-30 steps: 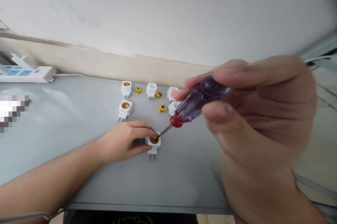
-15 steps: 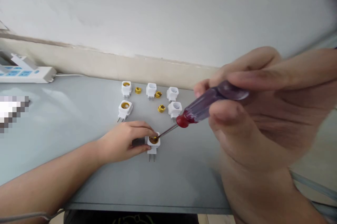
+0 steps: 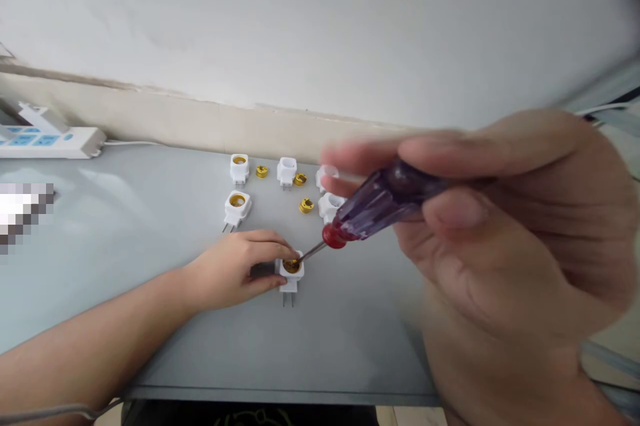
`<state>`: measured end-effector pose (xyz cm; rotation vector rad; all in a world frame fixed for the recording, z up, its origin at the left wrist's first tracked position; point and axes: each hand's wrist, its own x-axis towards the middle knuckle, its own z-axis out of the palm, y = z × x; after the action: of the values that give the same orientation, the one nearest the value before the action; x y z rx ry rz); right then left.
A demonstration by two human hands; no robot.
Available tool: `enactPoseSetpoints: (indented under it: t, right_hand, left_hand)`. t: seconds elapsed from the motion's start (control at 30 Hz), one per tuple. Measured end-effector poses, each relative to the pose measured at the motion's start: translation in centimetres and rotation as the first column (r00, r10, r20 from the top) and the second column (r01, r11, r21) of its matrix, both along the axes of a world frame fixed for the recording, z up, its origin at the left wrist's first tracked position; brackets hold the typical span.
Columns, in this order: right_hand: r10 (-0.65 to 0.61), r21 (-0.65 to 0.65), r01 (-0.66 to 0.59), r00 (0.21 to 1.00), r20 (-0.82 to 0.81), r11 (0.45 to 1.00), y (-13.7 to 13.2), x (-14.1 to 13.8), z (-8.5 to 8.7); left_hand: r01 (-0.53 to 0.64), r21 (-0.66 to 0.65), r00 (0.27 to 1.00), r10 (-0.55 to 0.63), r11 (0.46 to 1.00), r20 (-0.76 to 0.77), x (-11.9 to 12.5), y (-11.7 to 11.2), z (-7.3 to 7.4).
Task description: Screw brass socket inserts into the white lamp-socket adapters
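Our left hand (image 3: 245,269) pinches the nearest white socket (image 3: 292,287), which lies on the table (image 3: 350,353). Our right hand (image 3: 525,233) holds the screwdriver (image 3: 373,209), its tip at the gold insert (image 3: 290,267) inside. This one, we judge, is not finished. Two other sockets (image 3: 245,211) already carry gold parts; three white shells (image 3: 287,174) seem unfilled, and three loose inserts (image 3: 307,206) lie near them.

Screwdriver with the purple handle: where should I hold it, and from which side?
Probably grasp the screwdriver by its thick purple handle, coming from the upper right, where the right hand has it. The handle slants up that way, while the thin shaft runs down-left to the white plug-in lamp socket the left hand holds.
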<state>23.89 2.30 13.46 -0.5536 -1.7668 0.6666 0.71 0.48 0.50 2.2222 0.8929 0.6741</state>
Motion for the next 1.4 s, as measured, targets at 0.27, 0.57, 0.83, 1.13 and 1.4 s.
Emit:
enactPoseSetpoints:
  t: [0.27, 0.57, 0.83, 1.13, 1.4]
  right_hand:
    - [-0.077, -0.082, 0.074, 0.996, -0.033, 0.994, -0.5, -0.1, 0.2]
    - [0.175, 0.016, -0.175, 0.984, 0.016, 0.984, -0.1, -2.2, 1.3]
    - [0.119, 0.027, -0.119, 0.993, 0.015, 0.993, 0.8, -2.8, 1.8]
    - [-0.008, 0.010, 0.008, 1.000, 0.005, 1.000, 0.3, -0.9, 0.3]
    - [0.160, -0.095, -0.172, 0.979, -0.126, 0.980, 0.9, -0.2, -0.1]
  left_hand:
    - [-0.001, 0.001, 1.000, 0.001, 1.000, 0.002, 0.0, 0.1, -0.2]
    - [-0.006, 0.011, 1.000, 0.006, 1.000, 0.003, 0.1, 0.0, -0.2]
    - [-0.003, 0.009, 1.000, 0.003, 1.000, 0.001, 0.0, 0.1, -0.5]
    - [-0.003, 0.001, 1.000, 0.003, 1.000, -0.004, 0.0, 0.0, -0.3]
    - [-0.005, 0.025, 1.000, 0.005, 1.000, -0.014, 0.0, 0.1, -0.5]
